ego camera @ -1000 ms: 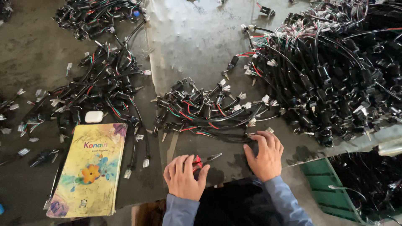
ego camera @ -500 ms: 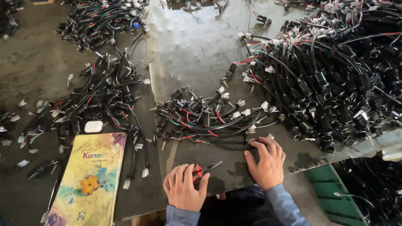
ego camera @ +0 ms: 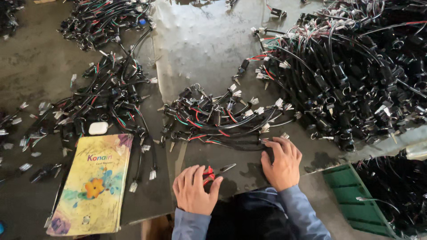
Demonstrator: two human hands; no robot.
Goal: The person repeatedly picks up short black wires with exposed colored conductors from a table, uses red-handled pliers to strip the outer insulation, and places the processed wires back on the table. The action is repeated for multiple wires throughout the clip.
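My left hand [ego camera: 194, 190] rests on the dark tabletop near the front edge, fingers curled over the red handles of a small pair of cutters [ego camera: 216, 171] whose metal tip points right. My right hand [ego camera: 281, 162] lies palm down beside it, fingertips touching the near edge of a small bundle of black wire harnesses [ego camera: 218, 116] with red and green wires and white connectors. Both wrists wear blue sleeves.
A big heap of black harnesses [ego camera: 356, 66] fills the right side. More harness piles [ego camera: 106, 95] lie at left and far left. A yellow flowered notebook [ego camera: 92, 182] lies front left, a small white case [ego camera: 98, 128] above it. A green crate [ego camera: 356, 200] stands lower right.
The view has shifted slightly. My left hand has settled over the red-handled cutters; my right hand stays at the bundle's near edge.
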